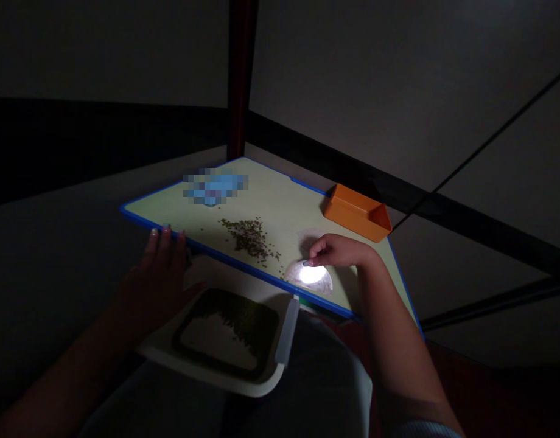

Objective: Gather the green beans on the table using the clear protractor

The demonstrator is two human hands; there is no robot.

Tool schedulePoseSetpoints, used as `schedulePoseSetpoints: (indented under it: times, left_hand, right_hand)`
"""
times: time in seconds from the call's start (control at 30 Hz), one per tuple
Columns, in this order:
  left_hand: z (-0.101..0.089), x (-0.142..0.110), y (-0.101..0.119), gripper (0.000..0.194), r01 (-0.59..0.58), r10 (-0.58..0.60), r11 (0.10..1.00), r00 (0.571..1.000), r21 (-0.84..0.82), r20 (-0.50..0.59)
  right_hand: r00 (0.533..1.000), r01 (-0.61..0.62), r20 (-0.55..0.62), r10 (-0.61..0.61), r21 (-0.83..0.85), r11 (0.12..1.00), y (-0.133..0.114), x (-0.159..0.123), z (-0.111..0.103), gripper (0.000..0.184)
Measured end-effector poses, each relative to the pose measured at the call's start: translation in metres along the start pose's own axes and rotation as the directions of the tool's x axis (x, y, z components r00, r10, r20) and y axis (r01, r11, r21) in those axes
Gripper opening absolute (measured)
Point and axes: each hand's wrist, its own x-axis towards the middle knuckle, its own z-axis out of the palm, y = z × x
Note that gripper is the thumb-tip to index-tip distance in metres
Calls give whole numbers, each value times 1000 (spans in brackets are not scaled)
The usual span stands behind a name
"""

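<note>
My left hand (159,280) is stretched out, its fingertips at the blue rim of the low table and its thumb near a white plastic box (257,387). Inside the box lie many small green pieces (252,322), heaped towards its far right side. On the pale tabletop (280,201) is a loose pile of small green-brown pieces (250,237). My right hand (328,250) is over the table's near right part, fingers curled and closed; whatever they hold is too small or hidden. Just below them glows a bright round patch of light (311,277).
An orange open tray (357,213) stands at the table's far right edge. A blurred blue item (216,188) lies at the far left. The box has a grey side clasp (288,331) and sits close to my lap. The surroundings are dark.
</note>
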Motion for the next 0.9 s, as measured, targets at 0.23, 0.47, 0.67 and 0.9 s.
schedulePoseSetpoints:
  times: [0.23, 0.47, 0.67, 0.9]
  left_hand:
    - [-3, 0, 2, 93, 19, -19, 1000, 1000, 19, 18]
    - [-2, 0, 1, 94, 1, -1, 1000, 1000, 4, 3]
    - [0, 0, 0, 93, -7, 7, 1000, 1000, -8, -8]
    - [-1, 0, 1, 93, -7, 7, 1000, 1000, 10, -1]
  right_hand:
    - [1000, 6, 3, -6, 9, 1000, -2, -1, -1, 21]
    - [1000, 29, 10, -30, 22, 999, -2, -2, -1, 22]
    - [999, 39, 2, -39, 32, 999, -2, -2, -1, 23]
    - [999, 42, -16, -41, 41, 998, -3, -3, -1, 23]
